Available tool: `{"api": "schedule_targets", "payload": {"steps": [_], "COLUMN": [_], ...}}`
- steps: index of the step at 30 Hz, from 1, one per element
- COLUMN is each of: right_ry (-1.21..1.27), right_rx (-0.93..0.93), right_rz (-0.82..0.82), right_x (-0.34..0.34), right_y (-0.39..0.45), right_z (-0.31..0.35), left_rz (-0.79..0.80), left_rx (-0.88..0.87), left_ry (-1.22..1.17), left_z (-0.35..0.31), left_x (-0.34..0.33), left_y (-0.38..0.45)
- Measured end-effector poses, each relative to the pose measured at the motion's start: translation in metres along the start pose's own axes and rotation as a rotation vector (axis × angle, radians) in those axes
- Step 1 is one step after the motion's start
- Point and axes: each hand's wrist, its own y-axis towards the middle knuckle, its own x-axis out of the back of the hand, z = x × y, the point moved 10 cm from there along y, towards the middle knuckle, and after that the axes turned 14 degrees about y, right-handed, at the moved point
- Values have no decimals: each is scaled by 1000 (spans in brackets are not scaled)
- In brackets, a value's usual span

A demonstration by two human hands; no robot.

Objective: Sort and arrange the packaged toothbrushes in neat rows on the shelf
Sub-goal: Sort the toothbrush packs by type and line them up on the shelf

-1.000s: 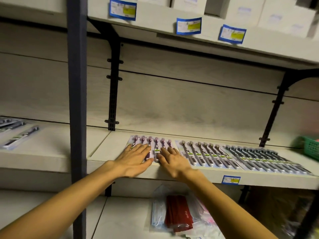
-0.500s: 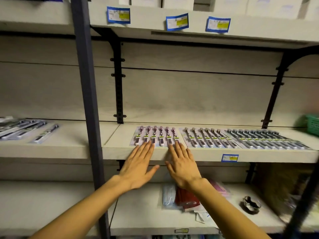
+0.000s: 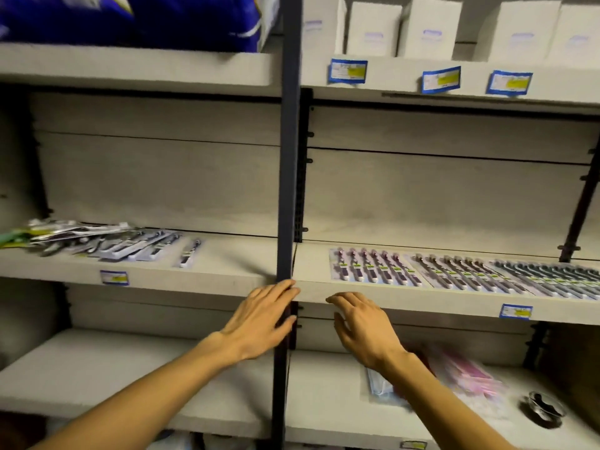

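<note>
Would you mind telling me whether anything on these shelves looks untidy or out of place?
Yes: on the left shelf a loose pile of packaged toothbrushes lies overlapping and askew, with one single pack apart. The three rows on the right lie neat.

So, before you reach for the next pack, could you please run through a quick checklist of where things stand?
1. Left hand free: ok, fingers extended, holding nothing.
2. Right hand free: ok, fingers loosely curled, holding nothing.
3. Right-bay toothbrush rows neat: ok, side by side.
4. Left-bay pile sorted: not ok, jumbled heap.
5. Single pack beside the pile placed in a row: not ok, lying alone.
6. Pack types in the pile: cannot tell, blurred.
</note>
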Motion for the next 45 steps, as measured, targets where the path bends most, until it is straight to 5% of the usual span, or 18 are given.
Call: {"api": "schedule_targets", "payload": {"steps": [10, 17, 21, 34, 45], "right_ry": [122, 188, 100, 137, 237], "right_rx": [134, 71, 107, -73, -243], "right_rz": [19, -110, -50, 117, 198], "right_x": [-124, -115, -130, -211, -256], "right_y": [74, 160, 204, 377, 399], "right_z": [177, 213, 225, 172, 99], "left_rz": [4, 22, 115, 241, 236], "left_rx": [200, 318, 369, 304, 224], "left_ry": [120, 198, 222, 197, 16], "left_z": [216, 329, 372, 491, 503], "left_x": [23, 41, 20, -22, -102], "left_y": [-122, -119, -107, -2, 64]}}
